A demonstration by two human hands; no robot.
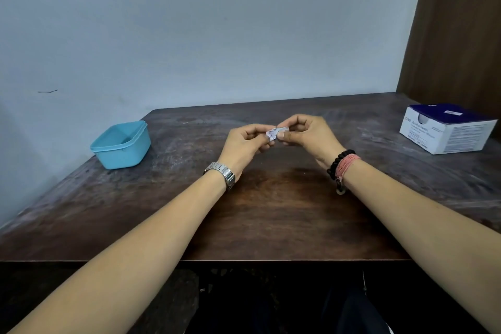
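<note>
Sachet (274, 134) pinched in both hands above the table's (271, 211) middle.
Your left hand (245, 144) and right hand (306, 134) each pinch one end between thumb and forefinger, the other fingers curled. Pull unevenly and it may tear crooked or slip free, spilling onto the table well apart from the blue tub (121, 145) at the left edge.

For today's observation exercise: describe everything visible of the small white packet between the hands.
The small white packet is flat, crinkled, papery or foil-like, with faint print too small to read. It is held over the wooden table, pinched at one end by the left hand, at the other by the right hand.
</note>
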